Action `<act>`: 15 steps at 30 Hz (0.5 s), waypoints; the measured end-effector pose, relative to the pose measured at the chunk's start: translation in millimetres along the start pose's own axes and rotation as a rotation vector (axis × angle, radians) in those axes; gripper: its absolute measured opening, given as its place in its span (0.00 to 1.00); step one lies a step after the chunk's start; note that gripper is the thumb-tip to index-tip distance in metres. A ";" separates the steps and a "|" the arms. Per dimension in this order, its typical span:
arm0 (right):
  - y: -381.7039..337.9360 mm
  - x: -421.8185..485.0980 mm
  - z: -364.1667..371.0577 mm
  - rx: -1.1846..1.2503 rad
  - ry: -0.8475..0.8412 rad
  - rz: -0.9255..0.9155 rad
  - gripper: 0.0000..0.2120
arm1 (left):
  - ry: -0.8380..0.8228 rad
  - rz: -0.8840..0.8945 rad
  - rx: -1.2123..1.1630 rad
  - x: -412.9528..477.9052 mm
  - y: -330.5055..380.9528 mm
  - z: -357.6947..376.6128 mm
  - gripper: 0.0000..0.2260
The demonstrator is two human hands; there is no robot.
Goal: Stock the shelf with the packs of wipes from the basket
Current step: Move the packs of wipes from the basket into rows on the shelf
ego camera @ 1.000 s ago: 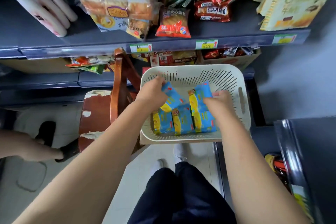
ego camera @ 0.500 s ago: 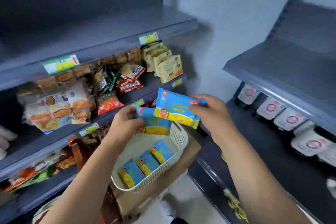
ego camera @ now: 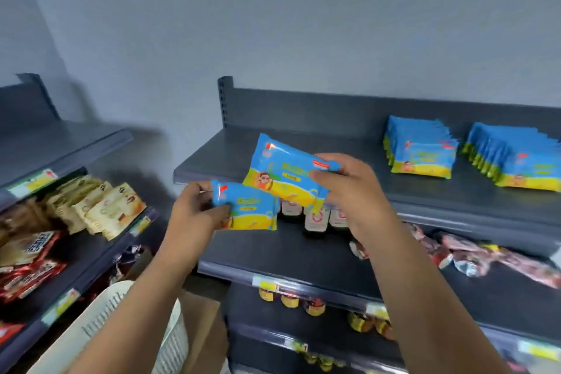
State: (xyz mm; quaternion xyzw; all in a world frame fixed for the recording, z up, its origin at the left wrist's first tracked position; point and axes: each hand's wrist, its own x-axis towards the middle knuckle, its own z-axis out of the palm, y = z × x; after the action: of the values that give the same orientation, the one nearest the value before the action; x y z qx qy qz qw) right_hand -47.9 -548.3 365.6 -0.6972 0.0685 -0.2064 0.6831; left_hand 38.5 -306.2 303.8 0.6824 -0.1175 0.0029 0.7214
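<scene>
Both packs have come up out of the basket (ego camera: 121,322) to the shelf (ego camera: 230,158): the right hand (ego camera: 349,191) grips a tilted pack (ego camera: 288,179) at its right end, the left hand (ego camera: 197,209) grips a second pack (ego camera: 249,206) just below at 7 o'clock. Two rows of packs (ego camera: 422,149) stand on that shelf at 3 o'clock, well apart; the basket sits at 7 o'clock under the left arm.

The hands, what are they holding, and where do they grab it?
Each holds one pack of wipes. The left hand pinches the lower pack by its left end; the right hand grips the upper pack by its right end.
</scene>
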 end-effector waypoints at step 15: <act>-37.0 -26.3 -377.5 0.047 0.428 -0.048 0.11 | -0.328 0.126 -0.097 -45.0 31.5 372.1 0.15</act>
State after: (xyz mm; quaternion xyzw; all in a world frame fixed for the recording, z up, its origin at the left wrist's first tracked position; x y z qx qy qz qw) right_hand -222.6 -885.2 389.9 -0.6228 0.1907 -0.3674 0.6639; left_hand -72.1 -663.6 342.2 0.6295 -0.2761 -0.0687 0.7230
